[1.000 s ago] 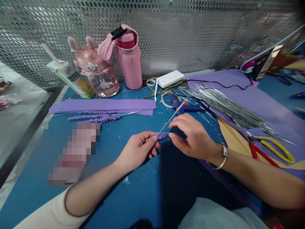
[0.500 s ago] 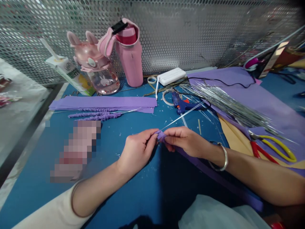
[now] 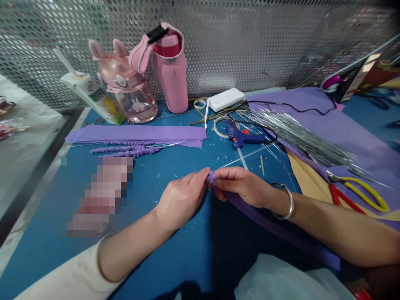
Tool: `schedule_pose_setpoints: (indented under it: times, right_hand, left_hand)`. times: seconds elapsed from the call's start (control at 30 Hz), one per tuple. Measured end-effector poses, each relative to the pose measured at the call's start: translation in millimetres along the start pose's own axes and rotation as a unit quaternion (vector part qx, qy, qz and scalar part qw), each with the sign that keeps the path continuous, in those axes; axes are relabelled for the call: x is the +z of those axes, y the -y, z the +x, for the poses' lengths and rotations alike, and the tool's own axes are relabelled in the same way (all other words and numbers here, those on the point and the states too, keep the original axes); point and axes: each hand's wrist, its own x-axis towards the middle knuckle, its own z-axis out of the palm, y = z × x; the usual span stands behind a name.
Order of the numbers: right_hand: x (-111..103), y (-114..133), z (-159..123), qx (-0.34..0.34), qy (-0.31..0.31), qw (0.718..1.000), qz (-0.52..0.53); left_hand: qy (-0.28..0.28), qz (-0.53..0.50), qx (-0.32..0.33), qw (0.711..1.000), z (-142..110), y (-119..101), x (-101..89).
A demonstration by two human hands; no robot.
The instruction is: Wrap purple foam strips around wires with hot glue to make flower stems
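Between my hands is a small bunched end of a purple paper strip (image 3: 250,211), wound around a thin silvery wire (image 3: 229,163). My right hand (image 3: 242,183) pinches the bunch between thumb and fingers, and the strip's flat tail runs under my right forearm toward the lower right. From the left, my left hand (image 3: 186,198) closes on the same bunch; its thumb is mostly hidden behind the fingers. The wire sticks out up and to the right, past a blue glue gun (image 3: 242,135) lying just beyond my hands.
Stacked purple strips (image 3: 134,134) and fuzzy purple stems (image 3: 131,150) lie left. Behind stand a pink bottle (image 3: 171,79), an eared cup (image 3: 134,100) and a drink carton (image 3: 100,98). Silver wires (image 3: 306,137), red-and-yellow-handled pliers (image 3: 362,191) and purple sheets (image 3: 353,121) lie right. A blurred object (image 3: 103,191) is left.
My left fingers have rolled over the bunch, covering the thumb that showed before. The wire has swung lower to the right. The strip's tail has shifted slightly.
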Motion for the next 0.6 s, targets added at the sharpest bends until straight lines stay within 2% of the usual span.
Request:
schedule_pose_setpoints:
  times: [0.07,0.13,0.23,0.33,0.4,0.5,0.53,0.6]
  right_hand:
    - [-4.7,2.5,-0.6,-0.011,-0.022,0.996,-0.080]
    - [-9.3,3.8,-0.9,-0.020,-0.078,0.988,-0.133]
    - [-13.4,3.1,0.5,-0.023,-0.152,0.979,-0.130]
    - [-15.1,1.5,3.5,-0.034,-0.166,0.979,-0.110]
    - [-16.4,1.2,5.3,-0.041,-0.157,0.980,-0.111]
    - [-18.7,0.7,6.5,-0.041,-0.135,0.979,-0.150]
    - [-19.3,0.4,6.4,-0.043,-0.126,0.977,-0.168]
    - [-19.9,-0.9,5.7,-0.060,-0.109,0.970,-0.209]
  left_hand:
    - [-0.003,-0.016,-0.006,1.000,0.6,1.6,1.2]
    - [-0.006,-0.046,-0.008,0.999,1.5,2.3,1.6]
    - [0.001,-0.112,-0.014,0.994,4.1,0.3,-1.1]
    - [0.036,-0.224,-0.057,0.972,8.2,-3.8,-7.6]
    - [0.079,-0.350,-0.140,0.923,12.0,-5.8,-11.8]
    - [0.137,-0.526,-0.274,0.794,18.4,-5.5,-14.5]
    - [0.154,-0.558,-0.297,0.760,20.2,-4.6,-14.2]
    - [0.198,-0.585,-0.315,0.721,22.5,-2.1,-12.8]
